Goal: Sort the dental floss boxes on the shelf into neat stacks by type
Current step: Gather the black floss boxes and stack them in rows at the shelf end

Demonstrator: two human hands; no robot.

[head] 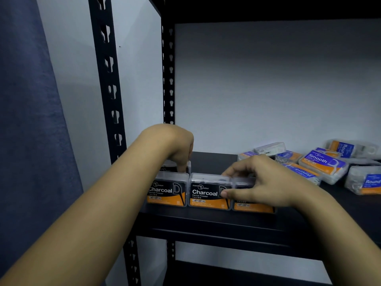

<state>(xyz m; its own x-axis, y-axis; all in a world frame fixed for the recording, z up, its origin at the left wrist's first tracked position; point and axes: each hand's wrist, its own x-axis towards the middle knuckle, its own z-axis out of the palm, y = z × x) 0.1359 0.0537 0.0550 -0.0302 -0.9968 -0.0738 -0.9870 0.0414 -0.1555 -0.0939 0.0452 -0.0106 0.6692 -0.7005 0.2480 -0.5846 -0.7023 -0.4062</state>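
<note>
Three black-and-orange Charcoal floss boxes stand in a row at the front of the black shelf (208, 221): the left box (167, 190), the middle box (206, 195) and the right box (252, 206). Another Charcoal box (172, 166) stands behind the left one. My left hand (175, 145) reaches down from above, fingers pinching the top of that rear box. My right hand (261, 182) grips the right box, thumb on the front and fingers over the top, hiding most of it. Blue-and-orange Smooth (321, 164) and Round (369, 182) boxes lie in a loose jumble at the right.
A black perforated upright post (109, 83) stands at the left front, another post (168, 79) at the back left corner. The grey wall is behind. A lower shelf (237, 273) shows beneath. A blue curtain (24, 120) hangs at the far left.
</note>
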